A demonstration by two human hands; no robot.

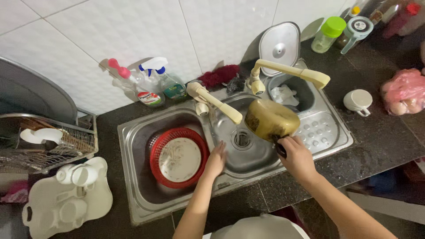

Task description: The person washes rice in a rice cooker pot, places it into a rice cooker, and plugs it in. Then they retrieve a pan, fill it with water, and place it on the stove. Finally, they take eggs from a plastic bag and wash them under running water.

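Note:
My right hand (297,156) grips the dark handle of a worn yellow-brown pot (271,119), held tilted over the right basin of the steel double sink (141,206), its bottom facing me. My left hand (215,160) rests with fingers together on the divider between the basins, beside a red plastic basket (156,152) that holds a soiled white plate (179,159) in the left basin. A cream tap (221,106) reaches over the divider and a second cream tap (292,71) stands above the pot. The drain (241,138) shows below the pot.
Spray bottles (152,86) stand against the tiled wall. A dish rack (48,144) and a cream tray with a white cup (73,194) sit left. A metal lid (279,44), white mug (357,101), green-capped jar (327,33) and pink bag (405,90) lie right on the dark counter.

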